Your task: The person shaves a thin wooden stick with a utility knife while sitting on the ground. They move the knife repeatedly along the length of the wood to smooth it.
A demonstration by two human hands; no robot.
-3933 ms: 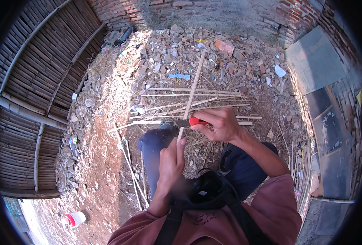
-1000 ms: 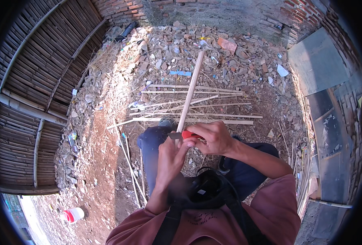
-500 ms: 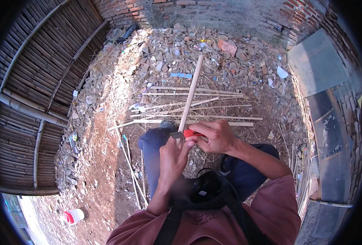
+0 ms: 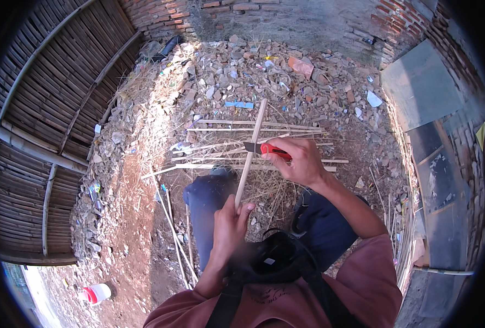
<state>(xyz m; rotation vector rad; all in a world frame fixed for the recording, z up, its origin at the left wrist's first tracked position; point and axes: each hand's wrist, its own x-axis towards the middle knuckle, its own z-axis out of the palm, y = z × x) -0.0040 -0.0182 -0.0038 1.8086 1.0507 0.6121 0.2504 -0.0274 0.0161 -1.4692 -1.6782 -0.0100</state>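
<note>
My left hand [image 4: 230,223] is closed around the lower end of a pale, flat wooden strip [image 4: 255,132], perhaps bamboo, which slants up and away from me. My right hand [image 4: 300,162] grips a red utility knife [image 4: 276,151]. Its dark, wide blade [image 4: 251,147] lies across the strip near the middle, pointing left. Beyond the hands, several similar thin strips [image 4: 286,130] lie roughly crosswise on the ground among dry shavings [image 4: 272,192]. The strip's lowest end is hidden in my left hand.
Rubble [image 4: 242,68] covers the ground up to a brick wall [image 4: 286,22]. A slatted bamboo wall [image 4: 40,71] stands at left, with a red-and-white container [image 4: 97,293] on the ground below it. Grey sheets [image 4: 422,86] lean at right. More strips [image 4: 172,229] lie beside my left leg.
The knife in my right hand has moved up along the strip, away from my left hand. The strip and my left hand have come down towards me.
</note>
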